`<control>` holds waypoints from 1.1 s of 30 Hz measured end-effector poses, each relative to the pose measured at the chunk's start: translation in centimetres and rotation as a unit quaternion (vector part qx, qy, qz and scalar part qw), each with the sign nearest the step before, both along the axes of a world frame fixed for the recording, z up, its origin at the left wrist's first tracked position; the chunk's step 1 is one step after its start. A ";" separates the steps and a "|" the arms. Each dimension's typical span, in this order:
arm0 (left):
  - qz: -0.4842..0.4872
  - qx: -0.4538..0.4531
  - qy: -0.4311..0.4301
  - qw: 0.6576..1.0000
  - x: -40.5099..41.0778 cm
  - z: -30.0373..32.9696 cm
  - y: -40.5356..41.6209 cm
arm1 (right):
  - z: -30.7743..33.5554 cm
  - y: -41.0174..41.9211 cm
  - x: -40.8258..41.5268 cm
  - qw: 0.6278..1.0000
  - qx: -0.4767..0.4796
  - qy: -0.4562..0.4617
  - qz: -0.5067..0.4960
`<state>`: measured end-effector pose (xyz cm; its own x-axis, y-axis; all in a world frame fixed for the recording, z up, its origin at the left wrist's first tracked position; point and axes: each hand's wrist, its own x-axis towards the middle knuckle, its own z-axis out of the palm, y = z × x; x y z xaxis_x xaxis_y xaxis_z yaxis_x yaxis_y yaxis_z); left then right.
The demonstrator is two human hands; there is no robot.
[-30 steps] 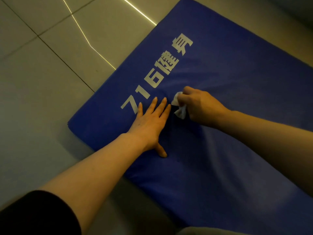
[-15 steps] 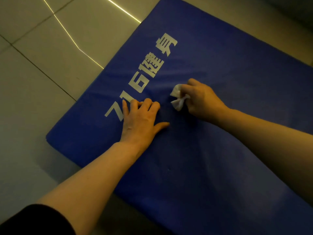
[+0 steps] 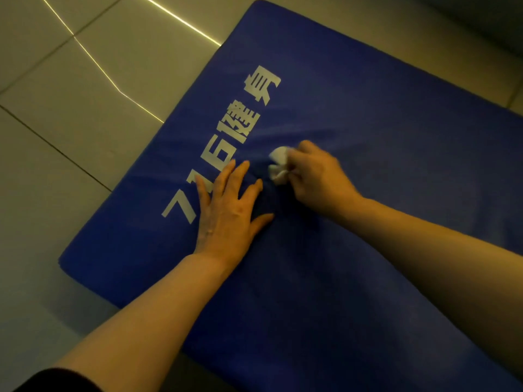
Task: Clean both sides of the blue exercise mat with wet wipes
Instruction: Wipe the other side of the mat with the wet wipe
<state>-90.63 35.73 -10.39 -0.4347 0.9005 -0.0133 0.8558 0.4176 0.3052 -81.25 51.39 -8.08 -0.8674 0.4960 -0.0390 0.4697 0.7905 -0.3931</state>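
Head view shows the mat (image 3: 368, 250) flat on the floor (image 3: 70, 137), left hand (image 3: 226, 210) pressing it flat-fingered, right hand (image 3: 319, 176) clutching a wipe (image 3: 278, 165) beside the lettering (image 3: 226, 148); firm overlapping strokes would likely clean best.

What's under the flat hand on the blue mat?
The left hand lies flat on the blue mat, covering part of the white print, roughly the "1". The mat surface beneath the palm is hidden.
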 end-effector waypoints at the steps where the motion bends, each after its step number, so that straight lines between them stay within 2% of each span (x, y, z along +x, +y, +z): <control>1: -0.011 0.000 -0.005 1.000 -0.3 0.1 0.1 | 0.1 1.2 0.7 0.999 0.003 0.010 -0.053; 3: -0.026 -0.003 -0.030 0.999 -0.7 0.2 0.4 | 0.5 3.7 2.1 0.985 0.011 0.013 -0.173; 5: -0.027 -0.019 -0.061 0.998 -0.8 0.6 0.5 | 0.4 5.0 2.3 0.968 0.022 -0.002 -0.251; 7: -0.023 -0.042 -0.057 0.997 -0.8 1.2 0.9 | 0.0 4.4 0.7 0.970 0.001 0.016 -0.241; 11: -0.032 -0.113 -0.008 0.993 -1.3 2.0 2.3 | -0.2 0.5 -3.3 0.994 -0.051 0.034 -0.088; 13: -0.039 -0.130 -0.002 0.991 -1.7 2.1 2.6 | -0.1 0.6 -3.4 0.997 -0.049 0.031 -0.056; 15: -0.051 -0.147 -0.007 0.988 -2.0 1.9 3.0 | -0.1 2.7 -2.3 0.995 -0.029 0.029 -0.091; 18: -0.082 -0.176 -0.008 0.981 -2.8 1.7 3.8 | -0.2 7.0 0.2 0.970 0.025 0.031 -0.240; 21: -0.102 -0.204 -0.008 0.974 -3.2 1.7 5.0 | -0.8 8.4 0.1 0.942 0.003 0.037 -0.335; 23: -0.107 -0.231 -0.004 0.967 -3.5 1.8 5.9 | -1.1 6.9 -1.9 0.953 -0.005 0.067 -0.296; 25: -0.113 -0.262 0.005 0.958 -3.7 2.0 7.0 | -1.3 4.7 -4.0 0.976 -0.018 0.090 -0.197; 27: -0.117 -0.288 0.010 0.950 -3.9 2.1 7.9 | -1.4 3.5 -4.9 0.989 -0.024 0.087 -0.117; 28: -0.120 -0.298 0.007 0.947 -4.0 2.2 8.2 | -1.4 3.8 -4.8 0.991 -0.021 0.082 -0.107; 30: -0.125 -0.311 -0.001 0.942 -4.1 2.2 8.4 | -1.4 6.0 -3.6 0.986 -0.002 0.076 -0.147; 33: -0.124 -0.326 -0.015 0.937 -4.1 2.3 8.5 | -1.4 10.5 -1.2 0.955 0.019 0.062 -0.288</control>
